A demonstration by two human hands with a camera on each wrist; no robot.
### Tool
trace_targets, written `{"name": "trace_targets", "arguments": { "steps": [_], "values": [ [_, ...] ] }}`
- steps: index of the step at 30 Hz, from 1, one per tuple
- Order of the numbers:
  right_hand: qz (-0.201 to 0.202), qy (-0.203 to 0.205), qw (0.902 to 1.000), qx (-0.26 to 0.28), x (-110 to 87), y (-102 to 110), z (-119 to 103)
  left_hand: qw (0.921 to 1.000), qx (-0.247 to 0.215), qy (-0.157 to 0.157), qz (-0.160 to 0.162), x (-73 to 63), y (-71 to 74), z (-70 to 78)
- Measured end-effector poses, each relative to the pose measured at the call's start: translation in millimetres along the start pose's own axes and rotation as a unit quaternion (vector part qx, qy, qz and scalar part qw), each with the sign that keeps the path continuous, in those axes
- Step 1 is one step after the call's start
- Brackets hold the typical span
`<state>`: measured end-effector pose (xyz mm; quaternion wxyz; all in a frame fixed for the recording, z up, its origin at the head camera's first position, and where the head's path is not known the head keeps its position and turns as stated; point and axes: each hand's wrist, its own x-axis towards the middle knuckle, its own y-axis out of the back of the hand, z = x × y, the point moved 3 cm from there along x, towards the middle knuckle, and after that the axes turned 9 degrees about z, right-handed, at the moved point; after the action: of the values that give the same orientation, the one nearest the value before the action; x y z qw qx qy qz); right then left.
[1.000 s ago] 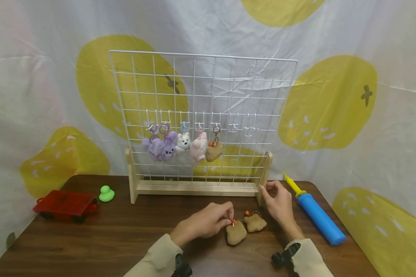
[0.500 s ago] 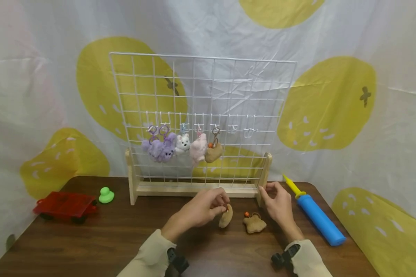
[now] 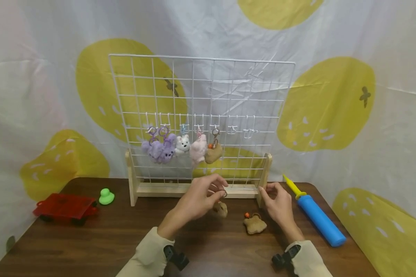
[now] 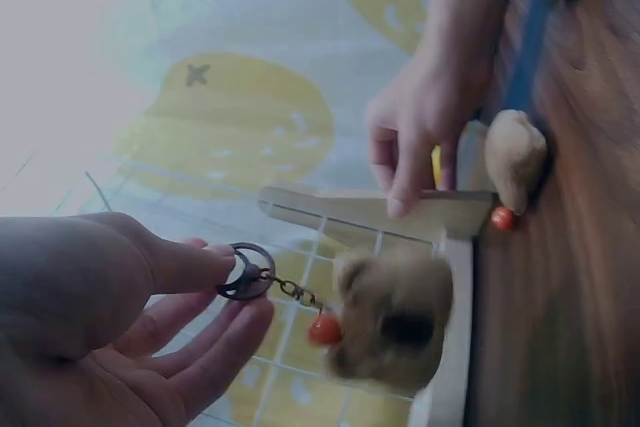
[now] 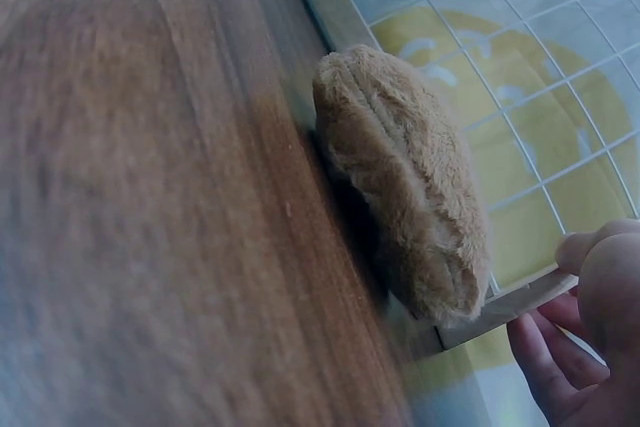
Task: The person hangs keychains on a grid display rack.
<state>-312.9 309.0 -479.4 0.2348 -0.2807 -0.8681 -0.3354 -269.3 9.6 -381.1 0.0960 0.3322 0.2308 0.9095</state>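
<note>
My left hand (image 3: 202, 197) pinches the metal key ring (image 4: 268, 265) of a brown plush keychain (image 4: 400, 322). The plush dangles from a short chain with an orange bead (image 4: 324, 329), just above the table in front of the rack. With thumb and fingers my right hand (image 3: 279, 202) grips the right wooden upright (image 3: 264, 175) of a white wire grid rack (image 3: 202, 59). Between the hands a second brown plush keychain (image 3: 254, 224) lies on the table, and it looms large in the right wrist view. Fingers partly cover the held keychain in the head view.
Purple plush keychains (image 3: 166, 152), a white one (image 3: 182, 143), a pink one (image 3: 198, 148) and a brown one (image 3: 213, 154) hang from grid hooks. Two hooks (image 3: 248, 132) at right are bare. A blue pump (image 3: 320, 219), red cart (image 3: 66, 206) and green duck (image 3: 106, 196) stand on the table (image 3: 124, 234).
My left hand has lifted the brown plush keychain off the table and moved it up and left toward the rack. The right hand stays on the upright.
</note>
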Motion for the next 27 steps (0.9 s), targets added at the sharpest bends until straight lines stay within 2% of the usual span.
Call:
{"name": "trace_targets", "arguments": {
  "steps": [4, 11, 15, 18, 22, 27],
  "values": [
    [0.0, 0.002, 1.0, 0.003, -0.6, -1, 0, 0.9991, -0.02, -0.005, 0.038, 5.8, 4.6, 9.6],
    [0.004, -0.001, 1.0, 0.006, -1.1, -1, 1, 0.9908, -0.023, -0.065, 0.116, 27.4, 14.4, 32.6],
    [0.001, 0.001, 1.0, 0.004, -0.9, -2, 1, 0.9805, -0.025, -0.091, 0.173, 41.3, 21.7, 45.6],
    [0.003, 0.003, 1.0, 0.003, -0.4, -2, 1, 0.9697, -0.033, -0.11, 0.215, 51.6, 26.3, 54.5],
    [0.006, 0.003, 1.0, 0.004, 0.3, -1, 2, 0.9545, -0.041, -0.12, 0.27, 62.2, 31.0, 63.7],
    [0.006, 0.002, 1.0, 0.003, 0.4, -1, 4, 0.9446, -0.044, -0.119, 0.303, 70.6, 33.0, 70.2]
  ]
}}
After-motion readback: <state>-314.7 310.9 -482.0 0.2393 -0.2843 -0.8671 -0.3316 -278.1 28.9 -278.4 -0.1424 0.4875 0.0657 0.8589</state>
